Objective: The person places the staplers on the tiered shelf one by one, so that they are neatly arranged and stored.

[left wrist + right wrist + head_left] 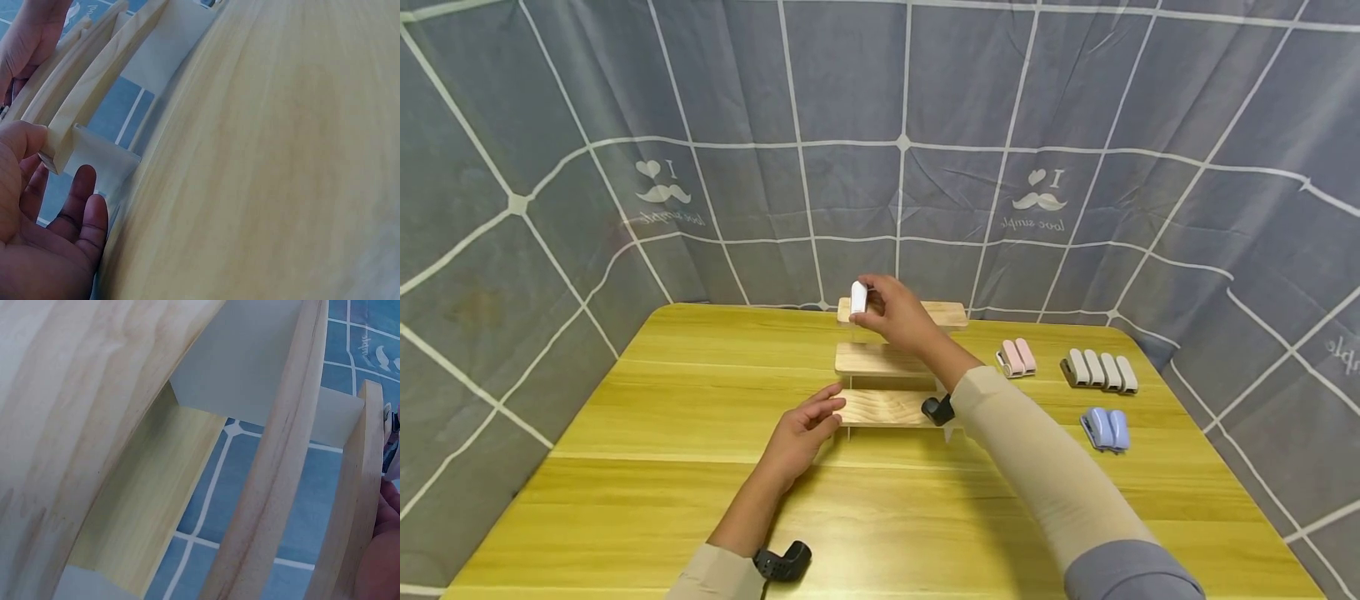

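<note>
A three-tier wooden step shelf point(880, 408) on white side supports stands at the back middle of the table. My right hand point(898, 312) pinches a small white clip point(858, 297) upright at the left end of the top tier; whether it touches the board I cannot tell. In the right wrist view only part of that hand point(378, 562) shows, beyond the top board. My left hand point(797, 437) grips the left end of the lowest tier. Seen from the left wrist, the board's end point(59, 147) lies between its digits, the other fingers loosely extended below.
Right of the shelf lie two pink clips point(1017, 357), a row of several whitish-grey clips point(1102, 371) and two blue clips point(1105, 429) on the yellow wooden table point(700, 467). A grey checked curtain point(850, 100) hangs behind the table and along both sides.
</note>
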Demonstrator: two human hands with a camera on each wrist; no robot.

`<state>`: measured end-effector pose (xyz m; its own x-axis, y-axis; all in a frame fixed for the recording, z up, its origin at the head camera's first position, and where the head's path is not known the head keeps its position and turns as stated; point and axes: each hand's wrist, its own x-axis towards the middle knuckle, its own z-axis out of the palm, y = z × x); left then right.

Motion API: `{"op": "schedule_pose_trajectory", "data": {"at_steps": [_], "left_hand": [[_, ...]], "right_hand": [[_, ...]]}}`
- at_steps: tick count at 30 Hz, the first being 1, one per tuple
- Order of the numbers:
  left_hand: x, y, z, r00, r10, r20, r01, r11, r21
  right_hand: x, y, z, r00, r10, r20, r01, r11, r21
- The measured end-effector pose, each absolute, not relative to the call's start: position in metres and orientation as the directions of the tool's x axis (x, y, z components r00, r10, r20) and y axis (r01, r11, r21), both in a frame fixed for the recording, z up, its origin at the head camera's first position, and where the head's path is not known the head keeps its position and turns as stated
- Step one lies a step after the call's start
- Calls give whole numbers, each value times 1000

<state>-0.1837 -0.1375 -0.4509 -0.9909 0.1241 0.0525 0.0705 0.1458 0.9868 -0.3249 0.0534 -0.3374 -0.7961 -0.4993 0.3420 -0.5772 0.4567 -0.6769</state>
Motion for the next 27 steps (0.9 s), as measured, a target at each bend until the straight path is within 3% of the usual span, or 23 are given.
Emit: {"op": "schedule_pose_trajectory", "data": {"at_steps": [27], "left_hand": [[-183,-135,-446,-992,121,42,61,151,987]], "right_hand": [[-327,52,-339,-823,-476,311,-542,492,-681]]}}
